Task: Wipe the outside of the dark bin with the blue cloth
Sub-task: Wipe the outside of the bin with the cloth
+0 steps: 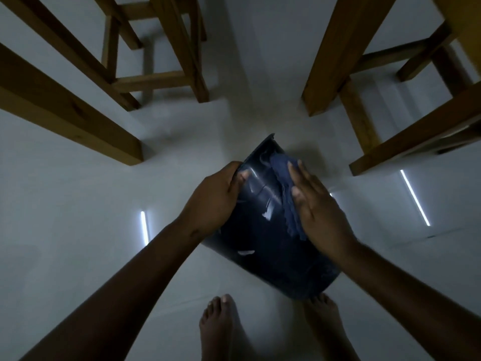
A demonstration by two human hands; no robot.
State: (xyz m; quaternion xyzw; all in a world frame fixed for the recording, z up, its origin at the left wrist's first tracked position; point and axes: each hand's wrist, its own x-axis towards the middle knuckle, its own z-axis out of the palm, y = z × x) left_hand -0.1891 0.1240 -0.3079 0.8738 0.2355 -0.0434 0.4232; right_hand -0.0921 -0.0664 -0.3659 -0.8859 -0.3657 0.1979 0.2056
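The dark glossy bin [263, 246] is held tilted above the pale floor, one end pointing away from me and the other near my feet. My left hand [213, 199] grips its left side, fingers curled round the edge. My right hand [320, 212] lies flat with fingers spread, pressing the blue cloth [285, 188] against the bin's upper right wall. The cloth runs as a crumpled strip from under the palm toward the far end. Small pale marks show on the bin's wall.
Wooden chair and table legs [78, 121] stand to the left, another wooden frame [335, 63] to the right and a stool [161, 61] behind. My bare feet [221, 332] are on the pale tiled floor [78, 230] just below the bin.
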